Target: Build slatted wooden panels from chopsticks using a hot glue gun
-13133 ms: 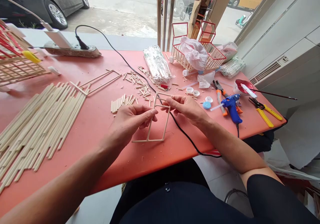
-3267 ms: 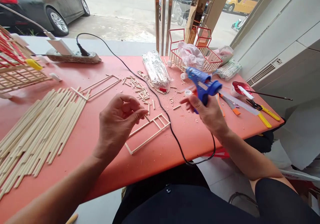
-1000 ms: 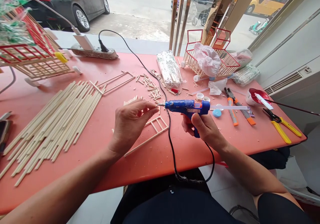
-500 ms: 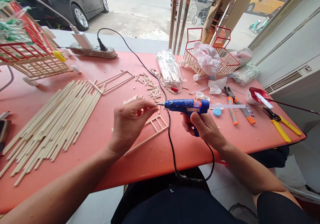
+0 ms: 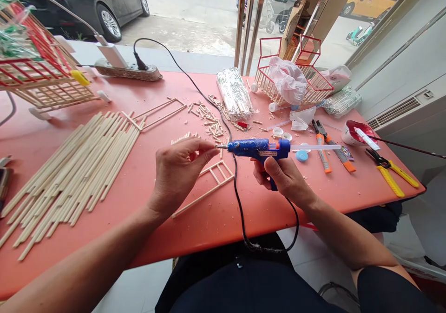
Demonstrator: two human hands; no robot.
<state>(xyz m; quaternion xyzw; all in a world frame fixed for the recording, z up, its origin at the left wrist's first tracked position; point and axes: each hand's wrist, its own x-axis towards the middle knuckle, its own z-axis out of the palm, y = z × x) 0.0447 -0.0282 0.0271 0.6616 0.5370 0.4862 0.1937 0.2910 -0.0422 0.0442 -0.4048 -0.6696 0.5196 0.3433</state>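
Observation:
My right hand (image 5: pixel 278 171) is wrapped around the handle of a blue glue gun (image 5: pixel 249 148). A clear glue stick (image 5: pixel 315 147) sticks out of the gun's back end. The nozzle points left, at the pinched fingertips of my left hand (image 5: pixel 183 164). What those fingers hold is too small and covered to make out. Below them on the table lies a partly glued ladder-like wooden frame (image 5: pixel 200 200), its left part hidden by my left hand. Behind the gun is a pile of short cut stick pieces (image 5: pixel 209 120).
Long wooden sticks (image 5: pixel 75 169) cover the left of the pink table (image 5: pixel 216 238). Stick-built carts (image 5: pixel 55 87) stand at left and back right. Pliers (image 5: pixel 392 171) and cutters (image 5: pixel 322 148) lie right. A black cord (image 5: pixel 237 201) crosses the middle to a power strip (image 5: pixel 128 71).
The fingertips of my left hand have come slightly closer to the nozzle tip, which they now partly cover. My right hand still holds the glue gun in nearly the same place.

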